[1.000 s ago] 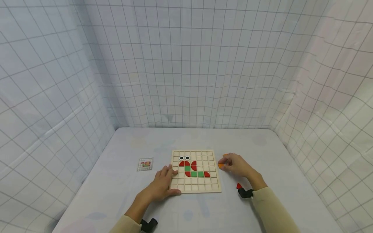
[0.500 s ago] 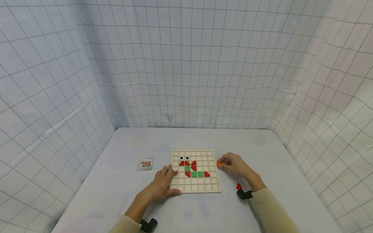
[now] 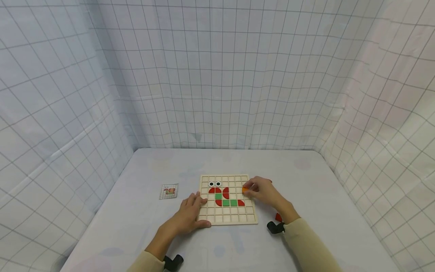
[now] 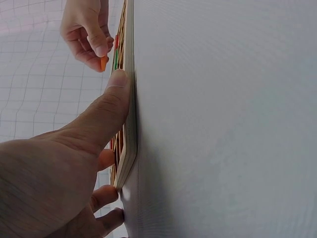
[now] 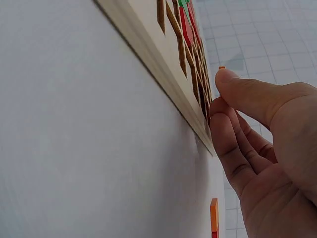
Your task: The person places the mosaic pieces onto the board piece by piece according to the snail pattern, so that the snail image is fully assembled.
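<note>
A square wooden grid board lies on the table, with red quarter-round tiles, green square tiles and two round eye pieces set in its cells. My left hand rests on the board's left side with fingers spread, the thumb along its near left corner. Over the board's right part, my right hand pinches an orange tile between thumb and fingers. The left wrist view shows this orange tile raised above the board; its shape is mostly hidden by the fingertips.
A small card with a printed grid picture lies left of the board. By the right wrist is a red tile. In the right wrist view another orange tile lies on the table beyond the board. White gridded cloth walls surround the table.
My right hand has carried the orange tile leftward from beside the board to above its right columns. The left hand and the board have stayed in place.
</note>
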{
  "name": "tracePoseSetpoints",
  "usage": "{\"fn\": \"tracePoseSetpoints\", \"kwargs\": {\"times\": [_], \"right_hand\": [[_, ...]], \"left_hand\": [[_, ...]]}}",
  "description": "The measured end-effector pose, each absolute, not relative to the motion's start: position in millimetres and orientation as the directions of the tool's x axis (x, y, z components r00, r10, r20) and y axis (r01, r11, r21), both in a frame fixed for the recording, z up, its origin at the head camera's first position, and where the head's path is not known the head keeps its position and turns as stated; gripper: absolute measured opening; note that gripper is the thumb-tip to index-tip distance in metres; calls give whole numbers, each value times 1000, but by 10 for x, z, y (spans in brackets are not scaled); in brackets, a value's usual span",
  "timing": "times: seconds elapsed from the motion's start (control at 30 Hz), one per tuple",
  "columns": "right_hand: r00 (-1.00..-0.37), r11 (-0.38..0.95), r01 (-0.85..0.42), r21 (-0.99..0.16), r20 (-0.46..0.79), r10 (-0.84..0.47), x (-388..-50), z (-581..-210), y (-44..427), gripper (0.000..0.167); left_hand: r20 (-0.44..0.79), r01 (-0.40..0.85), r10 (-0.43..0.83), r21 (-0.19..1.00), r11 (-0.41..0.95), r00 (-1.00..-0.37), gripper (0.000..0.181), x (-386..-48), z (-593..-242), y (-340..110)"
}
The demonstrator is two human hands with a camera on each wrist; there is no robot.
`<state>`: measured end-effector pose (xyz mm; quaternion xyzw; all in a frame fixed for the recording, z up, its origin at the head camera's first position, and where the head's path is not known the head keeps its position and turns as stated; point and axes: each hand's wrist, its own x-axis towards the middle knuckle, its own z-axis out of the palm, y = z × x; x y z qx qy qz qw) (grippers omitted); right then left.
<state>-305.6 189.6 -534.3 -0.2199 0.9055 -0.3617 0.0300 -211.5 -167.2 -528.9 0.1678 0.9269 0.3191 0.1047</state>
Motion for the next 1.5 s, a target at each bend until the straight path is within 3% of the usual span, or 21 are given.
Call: {"fn": "tracePoseSetpoints", "kwargs": {"times": [0.57, 1.5], "right_hand": [[-899, 678, -398, -619, 115, -422, -3102, -5360, 1493, 4], [-898, 706, -415, -574, 135, -419, -3148, -5361, 1284, 9]], "left_hand": [[-100, 224, 364, 632, 742, -926, 85, -2117, -5308, -1661], [-102, 216, 352, 624, 751, -930, 86, -2123, -5310, -1657]]}}
